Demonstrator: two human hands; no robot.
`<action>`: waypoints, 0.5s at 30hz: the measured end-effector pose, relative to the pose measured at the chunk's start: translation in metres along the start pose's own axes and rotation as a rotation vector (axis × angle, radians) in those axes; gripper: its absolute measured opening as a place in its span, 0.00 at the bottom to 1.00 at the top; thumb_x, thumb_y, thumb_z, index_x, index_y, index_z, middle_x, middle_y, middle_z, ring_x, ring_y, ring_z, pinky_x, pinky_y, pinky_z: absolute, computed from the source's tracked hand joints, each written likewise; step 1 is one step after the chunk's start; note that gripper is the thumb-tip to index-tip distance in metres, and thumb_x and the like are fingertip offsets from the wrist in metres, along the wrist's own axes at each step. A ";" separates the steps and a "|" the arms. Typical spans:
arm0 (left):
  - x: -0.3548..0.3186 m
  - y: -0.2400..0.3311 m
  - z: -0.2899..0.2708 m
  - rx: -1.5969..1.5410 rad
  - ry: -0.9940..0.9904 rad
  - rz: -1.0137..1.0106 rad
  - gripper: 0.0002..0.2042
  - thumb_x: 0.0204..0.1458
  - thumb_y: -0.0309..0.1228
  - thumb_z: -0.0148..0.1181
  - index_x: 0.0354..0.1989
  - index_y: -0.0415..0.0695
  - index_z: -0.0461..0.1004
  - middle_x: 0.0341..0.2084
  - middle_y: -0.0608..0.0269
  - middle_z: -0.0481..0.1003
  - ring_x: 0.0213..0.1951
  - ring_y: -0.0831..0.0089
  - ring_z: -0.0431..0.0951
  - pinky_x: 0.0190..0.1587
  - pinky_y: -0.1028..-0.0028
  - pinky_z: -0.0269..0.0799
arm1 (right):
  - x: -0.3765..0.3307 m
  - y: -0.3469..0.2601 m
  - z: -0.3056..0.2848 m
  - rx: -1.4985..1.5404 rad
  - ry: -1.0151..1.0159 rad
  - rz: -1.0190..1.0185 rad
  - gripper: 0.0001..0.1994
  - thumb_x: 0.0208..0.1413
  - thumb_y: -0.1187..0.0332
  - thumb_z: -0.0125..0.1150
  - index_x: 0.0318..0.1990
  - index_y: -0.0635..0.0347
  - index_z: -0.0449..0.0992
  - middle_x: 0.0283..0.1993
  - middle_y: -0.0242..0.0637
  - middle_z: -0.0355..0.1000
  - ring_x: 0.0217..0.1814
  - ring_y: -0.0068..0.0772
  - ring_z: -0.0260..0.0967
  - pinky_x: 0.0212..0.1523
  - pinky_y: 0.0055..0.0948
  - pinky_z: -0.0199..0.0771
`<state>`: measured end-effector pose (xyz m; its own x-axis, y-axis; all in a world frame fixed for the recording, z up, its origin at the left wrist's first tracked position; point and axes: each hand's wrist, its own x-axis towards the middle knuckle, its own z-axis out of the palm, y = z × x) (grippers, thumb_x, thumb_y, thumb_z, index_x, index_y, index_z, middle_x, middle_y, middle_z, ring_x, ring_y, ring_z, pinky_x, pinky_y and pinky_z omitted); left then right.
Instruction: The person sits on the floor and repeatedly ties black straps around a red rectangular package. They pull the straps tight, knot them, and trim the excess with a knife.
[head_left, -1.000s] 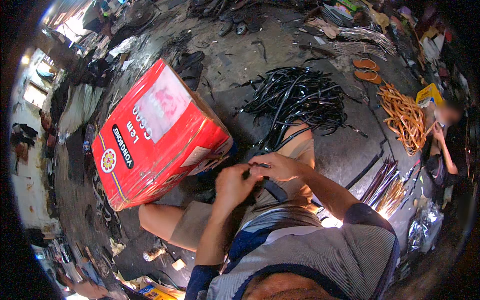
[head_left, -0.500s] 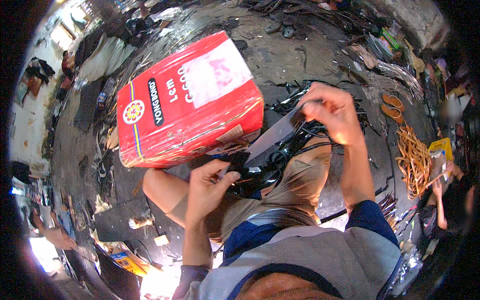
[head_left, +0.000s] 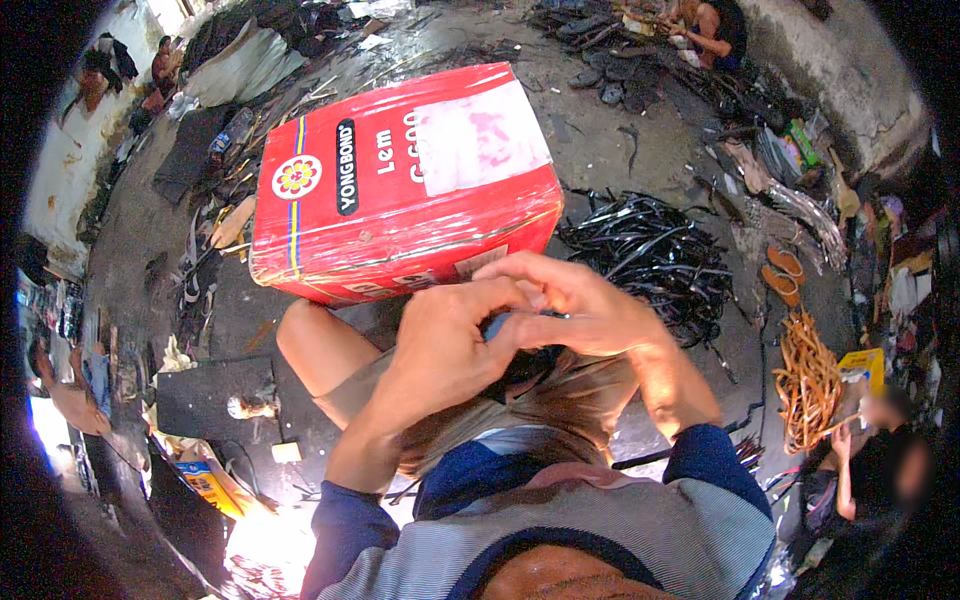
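My left hand [head_left: 450, 335] and my right hand [head_left: 590, 312] meet above my lap, just in front of a red carton [head_left: 385, 225]. Both have their fingers curled and pinched, with the fingertips touching or nearly touching. A small bluish, shiny bit [head_left: 495, 325] shows in the curl between them; the rest of what they hold is hidden behind the fingers. The carton is wrapped in clear plastic, with a white patch on top, and stands tilted beyond my bent knees. Right of it lies a heap of glossy black strips [head_left: 655, 265].
A bundle of tan strips [head_left: 805, 385] lies at the right, below a pair of orange sandals [head_left: 782, 278]. A co-worker in black [head_left: 865, 465] sits beside it. Another person [head_left: 712, 35] sits at the far right. A dark flat sheet [head_left: 215, 400] lies left of my knee.
My hands were apart, with a glossy strip stretched between them; they have now come together. The right hand moved left and nearer. The view has shifted, showing more of the black heap.
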<state>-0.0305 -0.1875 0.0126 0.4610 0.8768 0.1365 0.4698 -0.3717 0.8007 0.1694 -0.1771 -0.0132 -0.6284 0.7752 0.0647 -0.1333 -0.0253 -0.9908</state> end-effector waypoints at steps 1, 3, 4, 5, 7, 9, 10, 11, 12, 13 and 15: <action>0.001 0.001 -0.008 0.027 -0.016 -0.070 0.05 0.50 0.25 0.65 0.35 0.39 0.81 0.29 0.59 0.82 0.37 0.73 0.82 0.39 0.73 0.74 | -0.002 -0.001 -0.003 0.020 0.002 0.124 0.19 0.61 0.62 0.66 0.55 0.62 0.73 0.48 0.30 0.72 0.47 0.20 0.68 0.48 0.24 0.70; -0.004 0.004 -0.033 0.087 0.112 0.009 0.04 0.51 0.28 0.64 0.33 0.41 0.81 0.27 0.60 0.81 0.30 0.71 0.81 0.36 0.70 0.75 | -0.010 -0.012 -0.015 -0.122 0.050 0.268 0.13 0.62 0.63 0.64 0.45 0.63 0.78 0.39 0.25 0.74 0.40 0.16 0.67 0.42 0.22 0.69; -0.010 -0.004 -0.053 0.086 0.121 -0.005 0.04 0.52 0.29 0.64 0.32 0.42 0.80 0.25 0.58 0.80 0.27 0.68 0.81 0.34 0.69 0.74 | -0.011 -0.022 -0.021 -0.275 0.074 0.280 0.11 0.62 0.63 0.63 0.41 0.64 0.79 0.34 0.24 0.74 0.38 0.15 0.67 0.40 0.21 0.68; -0.014 -0.013 -0.072 -0.057 0.111 -0.069 0.04 0.52 0.28 0.64 0.32 0.40 0.80 0.24 0.62 0.80 0.28 0.73 0.79 0.35 0.71 0.74 | -0.014 -0.026 -0.028 -0.249 0.108 0.247 0.11 0.62 0.63 0.63 0.37 0.65 0.80 0.31 0.23 0.74 0.37 0.14 0.67 0.39 0.21 0.68; -0.025 -0.018 -0.116 -0.161 0.149 -0.156 0.05 0.52 0.27 0.65 0.30 0.38 0.78 0.24 0.69 0.78 0.29 0.80 0.76 0.36 0.76 0.72 | -0.014 -0.048 -0.043 -0.368 0.126 0.262 0.11 0.62 0.62 0.64 0.37 0.63 0.80 0.32 0.23 0.74 0.36 0.13 0.66 0.37 0.20 0.66; -0.028 -0.024 -0.156 -0.090 0.215 -0.129 0.05 0.51 0.26 0.65 0.28 0.38 0.77 0.23 0.72 0.76 0.29 0.83 0.74 0.35 0.79 0.70 | -0.012 -0.064 -0.058 -0.401 0.177 0.220 0.11 0.61 0.62 0.65 0.35 0.61 0.80 0.30 0.22 0.73 0.34 0.12 0.65 0.34 0.19 0.64; -0.031 -0.031 -0.175 -0.043 0.255 -0.094 0.05 0.51 0.26 0.66 0.27 0.39 0.76 0.22 0.73 0.75 0.28 0.85 0.73 0.34 0.80 0.68 | -0.005 -0.071 -0.065 -0.413 0.182 0.175 0.10 0.61 0.62 0.66 0.35 0.59 0.80 0.28 0.22 0.72 0.31 0.12 0.64 0.30 0.19 0.63; -0.035 -0.038 -0.198 -0.029 0.277 -0.110 0.06 0.51 0.27 0.66 0.28 0.39 0.76 0.22 0.73 0.75 0.27 0.85 0.72 0.32 0.80 0.67 | 0.002 -0.081 -0.070 -0.425 0.207 0.217 0.10 0.61 0.61 0.66 0.34 0.59 0.80 0.23 0.21 0.69 0.24 0.11 0.62 0.24 0.19 0.60; -0.037 -0.045 -0.219 -0.015 0.298 -0.122 0.07 0.51 0.28 0.67 0.28 0.40 0.76 0.22 0.74 0.74 0.27 0.86 0.71 0.31 0.80 0.65 | 0.012 -0.088 -0.074 -0.474 0.227 0.171 0.11 0.61 0.61 0.65 0.34 0.60 0.79 0.19 0.21 0.67 0.19 0.11 0.60 0.19 0.19 0.57; -0.035 -0.053 -0.233 0.007 0.298 -0.129 0.07 0.51 0.29 0.67 0.29 0.40 0.76 0.22 0.74 0.74 0.26 0.86 0.70 0.31 0.80 0.64 | 0.023 -0.094 -0.078 -0.501 0.204 0.147 0.11 0.62 0.61 0.65 0.34 0.59 0.79 0.19 0.22 0.68 0.20 0.11 0.62 0.20 0.19 0.59; -0.030 -0.074 -0.257 0.051 0.298 -0.153 0.08 0.51 0.31 0.67 0.30 0.40 0.76 0.22 0.76 0.73 0.25 0.87 0.68 0.29 0.80 0.62 | 0.049 -0.095 -0.088 -0.568 0.184 0.102 0.10 0.62 0.62 0.64 0.35 0.59 0.80 0.21 0.25 0.70 0.22 0.14 0.65 0.22 0.20 0.63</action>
<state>-0.2723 -0.1076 0.0992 0.1456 0.9714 0.1878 0.5569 -0.2373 0.7959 0.2187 -0.0809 0.0733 -0.4665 0.8845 -0.0052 0.3823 0.1963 -0.9030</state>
